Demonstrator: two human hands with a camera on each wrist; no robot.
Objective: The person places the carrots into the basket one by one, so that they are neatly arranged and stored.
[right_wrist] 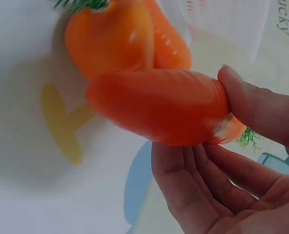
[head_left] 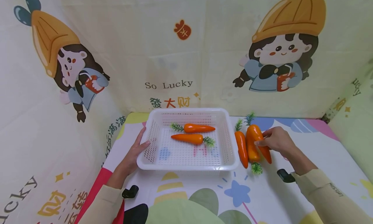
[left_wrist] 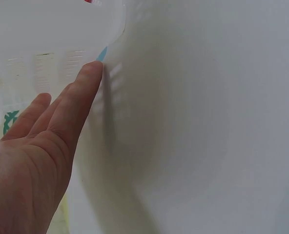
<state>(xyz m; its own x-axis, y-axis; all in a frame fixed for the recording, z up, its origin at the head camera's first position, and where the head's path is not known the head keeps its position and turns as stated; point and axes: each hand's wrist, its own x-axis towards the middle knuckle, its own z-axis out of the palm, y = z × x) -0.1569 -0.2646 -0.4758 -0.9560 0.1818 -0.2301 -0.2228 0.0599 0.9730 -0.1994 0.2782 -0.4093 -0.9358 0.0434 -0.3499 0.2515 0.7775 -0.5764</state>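
Note:
In the head view my left hand (head_left: 132, 157) is at the left side of a white perforated basket (head_left: 186, 167), its thumb over the rim. The left wrist view shows that hand's fingers (left_wrist: 76, 105) straight along the basket's outer wall. Two orange toy carrots with green tops lie inside, an upper carrot (head_left: 199, 128) and a lower carrot (head_left: 187, 139), pointing opposite ways. Right of the basket, my right hand (head_left: 278, 140) pinches a carrot (right_wrist: 159, 105) between thumb and fingers. Beside it are a slim carrot (head_left: 241, 149) and a thicker carrot (head_left: 253, 154).
A patterned cloth (head_left: 175, 185) covers the table under the basket. Behind the table's far edge rises a printed fabric backdrop (head_left: 212, 72), with more fabric at both sides. A black object (head_left: 136, 213) sits at the front edge, left of centre.

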